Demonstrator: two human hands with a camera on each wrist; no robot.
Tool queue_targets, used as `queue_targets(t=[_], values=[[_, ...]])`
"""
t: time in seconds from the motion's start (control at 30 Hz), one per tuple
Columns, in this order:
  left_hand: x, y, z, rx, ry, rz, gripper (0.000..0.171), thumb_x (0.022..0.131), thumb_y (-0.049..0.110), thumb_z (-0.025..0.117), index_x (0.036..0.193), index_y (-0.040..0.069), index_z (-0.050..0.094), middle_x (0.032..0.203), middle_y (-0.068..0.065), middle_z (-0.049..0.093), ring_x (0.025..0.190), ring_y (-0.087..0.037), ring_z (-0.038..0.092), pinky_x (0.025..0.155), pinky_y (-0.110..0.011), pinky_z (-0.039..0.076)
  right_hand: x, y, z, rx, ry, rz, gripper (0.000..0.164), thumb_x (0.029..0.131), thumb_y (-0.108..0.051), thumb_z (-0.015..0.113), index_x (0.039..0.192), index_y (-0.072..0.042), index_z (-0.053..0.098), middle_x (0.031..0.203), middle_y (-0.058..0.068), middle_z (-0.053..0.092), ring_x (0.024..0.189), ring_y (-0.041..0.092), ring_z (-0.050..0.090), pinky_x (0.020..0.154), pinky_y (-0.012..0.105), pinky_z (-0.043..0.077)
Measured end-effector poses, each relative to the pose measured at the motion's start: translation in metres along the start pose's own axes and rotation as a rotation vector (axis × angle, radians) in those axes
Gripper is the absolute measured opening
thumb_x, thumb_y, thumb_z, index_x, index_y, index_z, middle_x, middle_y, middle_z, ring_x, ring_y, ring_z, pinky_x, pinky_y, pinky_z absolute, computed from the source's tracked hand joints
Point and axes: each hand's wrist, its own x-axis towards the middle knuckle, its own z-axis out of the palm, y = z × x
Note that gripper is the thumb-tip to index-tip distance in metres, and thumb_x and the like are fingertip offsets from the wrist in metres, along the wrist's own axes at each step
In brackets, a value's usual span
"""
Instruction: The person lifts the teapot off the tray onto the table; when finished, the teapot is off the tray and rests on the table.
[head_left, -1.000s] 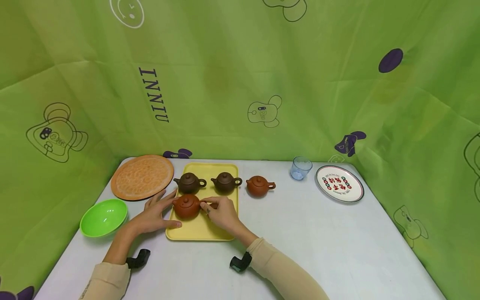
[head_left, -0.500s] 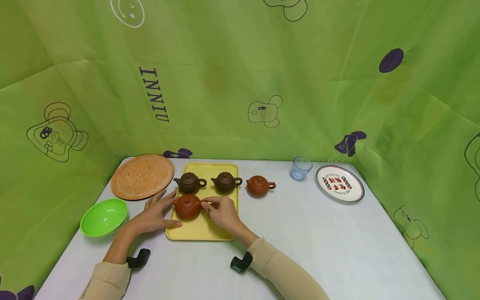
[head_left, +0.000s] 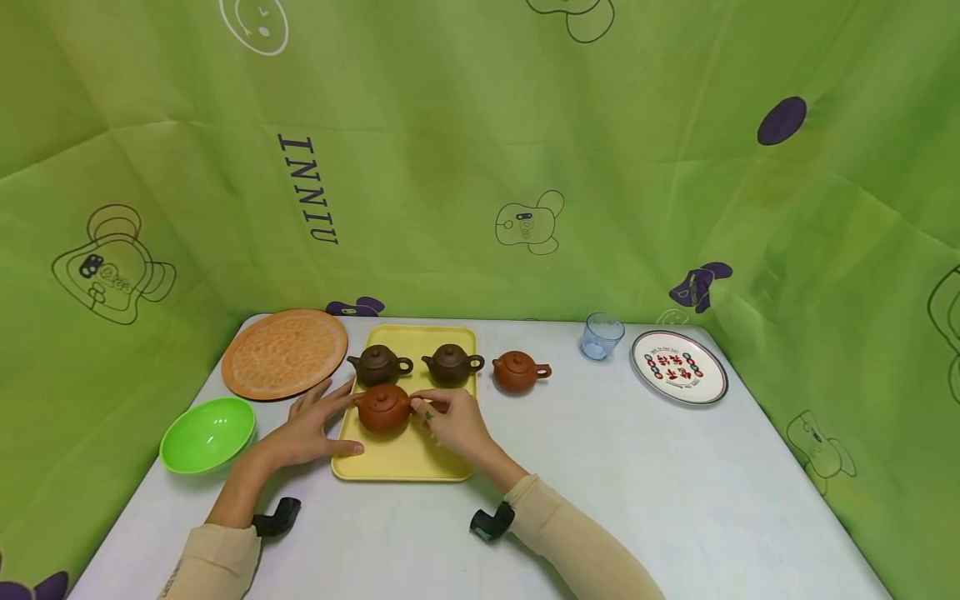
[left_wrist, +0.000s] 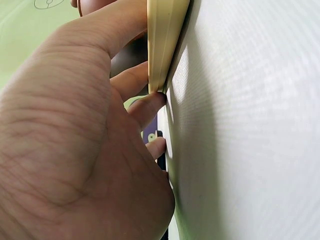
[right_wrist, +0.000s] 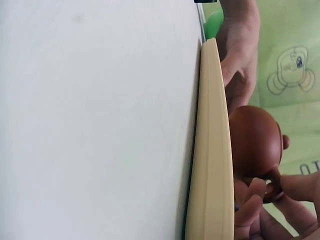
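My right hand (head_left: 452, 421) pinches the handle of a reddish-brown teapot (head_left: 383, 410) over the front left of a yellow tray (head_left: 405, 462). In the right wrist view the thumb and fingers close round that teapot's handle (right_wrist: 274, 187). My left hand (head_left: 307, 429) rests at the tray's left edge, its fingers spread and the thumb over the rim; the left wrist view has its fingertips touching the tray's side (left_wrist: 162, 45). Two dark brown teapots, a left one (head_left: 380, 367) and a right one (head_left: 452, 365), stand at the back of the tray.
Another reddish-brown teapot (head_left: 517, 372) stands on the white table right of the tray. Farther right are a blue glass cup (head_left: 602, 337) and a white plate (head_left: 679, 367) with red characters. A round orange mat (head_left: 285, 354) and a green bowl (head_left: 208, 436) lie left.
My right hand has shifted slightly to the right and away from me, and the reddish-brown teapot it pinches has moved with it. The left hand has stayed in place.
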Motion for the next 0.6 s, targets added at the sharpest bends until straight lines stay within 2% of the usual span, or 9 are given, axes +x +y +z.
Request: queue_targets(t=[0.27, 0.47, 0.6], values=[[0.000, -0.002, -0.001, 0.025, 0.002, 0.012, 0.088, 0.082, 0.055, 0.086, 0.154, 0.015, 0.056, 0.174, -0.021, 0.029, 0.161, -0.054, 0.005, 0.119, -0.084, 0.005, -0.003, -0.001, -0.015, -0.002, 0.014, -0.034, 0.024, 0.102, -0.027, 0.073, 0.120, -0.014, 0.082, 0.095, 0.012, 0.083, 0.072, 0.029, 0.078, 0.050, 0.020, 0.048], [0.000, -0.001, -0.001, 0.020, -0.003, 0.011, 0.090, 0.082, 0.055, 0.086, 0.155, 0.013, 0.055, 0.174, -0.021, 0.029, 0.161, -0.054, 0.005, 0.119, -0.083, 0.005, -0.006, -0.004, -0.028, -0.003, 0.029, -0.034, 0.024, 0.102, -0.027, 0.072, 0.120, -0.013, 0.082, 0.098, 0.014, 0.083, 0.077, 0.038, 0.079, 0.051, 0.020, 0.046], [0.000, -0.001, 0.000, 0.020, -0.004, 0.009, 0.090, 0.082, 0.055, 0.087, 0.155, 0.013, 0.054, 0.174, -0.021, 0.029, 0.161, -0.054, 0.006, 0.119, -0.084, 0.005, -0.009, -0.004, -0.038, -0.001, 0.037, -0.044, 0.023, 0.103, -0.025, 0.071, 0.119, -0.013, 0.082, 0.099, 0.015, 0.083, 0.078, 0.040, 0.078, 0.054, 0.020, 0.050]])
